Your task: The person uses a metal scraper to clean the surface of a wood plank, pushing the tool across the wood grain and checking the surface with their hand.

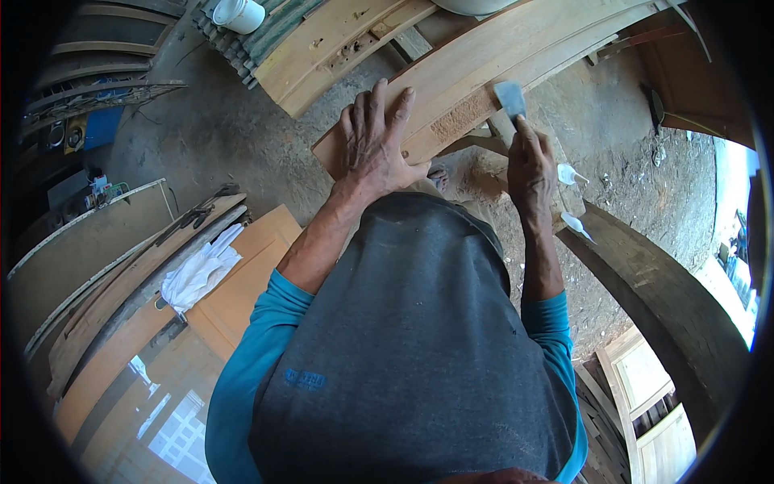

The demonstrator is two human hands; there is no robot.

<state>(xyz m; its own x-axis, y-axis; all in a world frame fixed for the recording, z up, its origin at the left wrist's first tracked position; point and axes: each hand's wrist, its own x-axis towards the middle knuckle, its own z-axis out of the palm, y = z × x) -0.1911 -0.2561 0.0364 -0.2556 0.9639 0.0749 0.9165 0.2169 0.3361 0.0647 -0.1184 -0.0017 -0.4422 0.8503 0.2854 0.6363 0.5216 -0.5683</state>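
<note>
A long wooden board [476,60] slants from in front of me up to the far right. My left hand [375,141] lies on its near end, fingers spread and palm pressed on the wood. In my right hand [532,165] is a putty knife [510,98], gripped by its handle. Its broad blade is at the board's right edge; whether it touches the wood I cannot tell. Just left of the blade, a rough brown patch of filler or sawdust [463,115] covers part of the surface.
Two small white bottles with thin nozzles, one a squeeze bottle [568,174], lie right of my right hand. A thick dark beam [653,282] curves down the right. White cloth [200,270] rests on boards at left. A white bucket [239,14] stands far left; wooden panels [645,387] lie lower right.
</note>
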